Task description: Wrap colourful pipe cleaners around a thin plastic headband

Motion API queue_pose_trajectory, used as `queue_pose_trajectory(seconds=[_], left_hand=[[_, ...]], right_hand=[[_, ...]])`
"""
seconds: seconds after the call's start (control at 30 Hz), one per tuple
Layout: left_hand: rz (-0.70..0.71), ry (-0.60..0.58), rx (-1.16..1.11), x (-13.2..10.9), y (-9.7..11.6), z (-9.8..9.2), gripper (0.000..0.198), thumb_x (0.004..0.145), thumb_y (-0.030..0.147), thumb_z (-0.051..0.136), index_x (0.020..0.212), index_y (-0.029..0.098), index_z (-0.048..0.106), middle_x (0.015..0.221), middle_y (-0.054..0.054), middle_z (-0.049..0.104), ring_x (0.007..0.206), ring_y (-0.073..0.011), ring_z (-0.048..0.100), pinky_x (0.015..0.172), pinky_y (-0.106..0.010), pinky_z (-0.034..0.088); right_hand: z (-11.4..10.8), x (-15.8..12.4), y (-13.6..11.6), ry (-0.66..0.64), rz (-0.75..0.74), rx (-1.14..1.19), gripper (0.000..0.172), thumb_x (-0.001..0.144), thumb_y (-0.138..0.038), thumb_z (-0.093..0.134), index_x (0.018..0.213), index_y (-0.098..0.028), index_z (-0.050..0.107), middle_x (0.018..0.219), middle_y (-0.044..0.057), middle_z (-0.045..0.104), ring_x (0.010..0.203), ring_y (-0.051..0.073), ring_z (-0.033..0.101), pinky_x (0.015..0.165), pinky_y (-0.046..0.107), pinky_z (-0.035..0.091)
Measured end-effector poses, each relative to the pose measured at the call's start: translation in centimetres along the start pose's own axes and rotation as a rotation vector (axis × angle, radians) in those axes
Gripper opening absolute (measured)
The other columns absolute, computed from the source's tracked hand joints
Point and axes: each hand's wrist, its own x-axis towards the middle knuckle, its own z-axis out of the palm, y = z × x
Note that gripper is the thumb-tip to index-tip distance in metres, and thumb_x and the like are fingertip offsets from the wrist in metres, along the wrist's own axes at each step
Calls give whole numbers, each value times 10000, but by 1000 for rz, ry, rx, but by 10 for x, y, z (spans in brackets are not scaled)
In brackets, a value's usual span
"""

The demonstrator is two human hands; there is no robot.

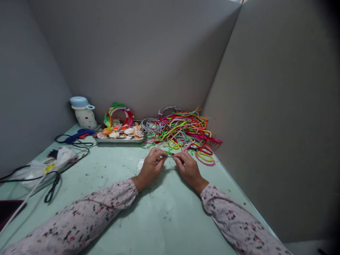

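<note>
Floral sleeves [87, 212] nearest, reaching forward over pale green bench [170, 219]. Thin piece [170, 156], greyish, between fingertips, seemingly just above bench, in front of coloured heap [183, 127]; green and red bits right beside it, can't tell if attached. Left hand [152, 165]: thumb and fingertips pinched on one end. Right hand [189, 170]: likewise pinched on other end, short gap between. Handling, by judgement: very light, slim, bendy, maybe wire-cored, not fragile; best gripped near the ends, fingertips only. Heap stems: fuzzy, tangled, likely soft and prone to snagging. Small pale scrap [140, 164] beside left wrist. Left of heap: metal tray [120, 141] of shells [114, 135], multicoloured hoops [130, 120] upright among them. Farther left: bottle [86, 118] with light blue lid, blue tool [79, 134], black cable [50, 193], plastic bag [63, 156]. Grey panels [146, 53] around. Writing: none readable. Bottle: coloured spots, no legible brand.
</note>
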Motion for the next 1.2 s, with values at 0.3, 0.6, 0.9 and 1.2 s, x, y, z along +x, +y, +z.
queue_pose_trajectory(seconds=[0.3, 0.6, 0.9, 1.2], left_hand=[[18, -3, 14, 0, -3, 0, 140, 885, 211, 524, 951, 212, 648, 966, -49, 554, 786, -122, 535, 658, -237, 455], [35, 2, 32, 0, -7, 1, 159, 887, 208, 530, 975, 215, 662, 956, -50, 568, 817, -129, 547, 688, -246, 461], [23, 9, 38, 1, -9, 1, 148, 870, 185, 550, 969, 208, 657, 971, -47, 582, 814, -128, 559, 702, -251, 475], [11, 2, 38, 1, -11, 2, 151, 869, 193, 552, 973, 202, 661, 988, -54, 595, 906, -150, 572, 733, -259, 482]], right_hand=[[-1, 0, -1, -2, 5, -12, 109, 909, -233, 525, 936, -216, 629, 907, 54, 636, 880, 188, 595, 793, 324, 486], [-1, 0, -1, -1, 10, -24, 112, 912, -235, 526, 937, -202, 630, 899, 52, 629, 859, 176, 589, 772, 305, 476], [-1, 0, -1, 4, 8, -24, 112, 910, -246, 534, 936, -206, 634, 901, 50, 631, 870, 176, 591, 782, 300, 476], [-1, 0, -1, 5, -1, -35, 111, 913, -243, 526, 930, -206, 629, 890, 51, 630, 866, 180, 588, 768, 307, 474]])
